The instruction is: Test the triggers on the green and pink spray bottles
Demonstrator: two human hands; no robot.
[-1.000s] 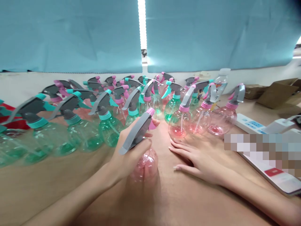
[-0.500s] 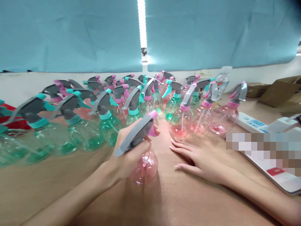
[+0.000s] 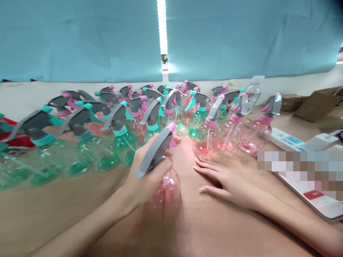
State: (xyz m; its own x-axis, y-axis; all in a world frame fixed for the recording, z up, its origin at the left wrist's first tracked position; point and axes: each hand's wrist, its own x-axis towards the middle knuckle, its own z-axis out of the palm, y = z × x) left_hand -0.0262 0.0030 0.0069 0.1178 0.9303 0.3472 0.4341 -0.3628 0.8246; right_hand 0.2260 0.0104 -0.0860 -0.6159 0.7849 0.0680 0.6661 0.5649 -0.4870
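Note:
My left hand (image 3: 150, 167) is wrapped round the neck of a pink spray bottle (image 3: 168, 189), with fingers by its pink trigger. Its grey head tilts, and the pink nozzle points away from me; whether the base touches the table I cannot tell. To the right, my right hand (image 3: 227, 178) lies flat on the tabletop (image 3: 187, 225) with fingers spread, holding nothing. Just beyond its fingertips stands a pink spray bottle (image 3: 206, 141) with a little pink liquid inside. A green spray bottle (image 3: 125, 146) stands just left of my left hand.
Several green spray bottles (image 3: 98, 153) line the left side, with more pink and green ones behind. A clear plastic bottle (image 3: 253, 94), a cardboard box (image 3: 318, 103) and a white power strip (image 3: 285, 139) are at the right. A blue curtain (image 3: 80, 39) hangs behind.
The held spray bottle's head has turned slightly, its grey back now steeper and its nozzle a little further left. My right hand has stayed in place.

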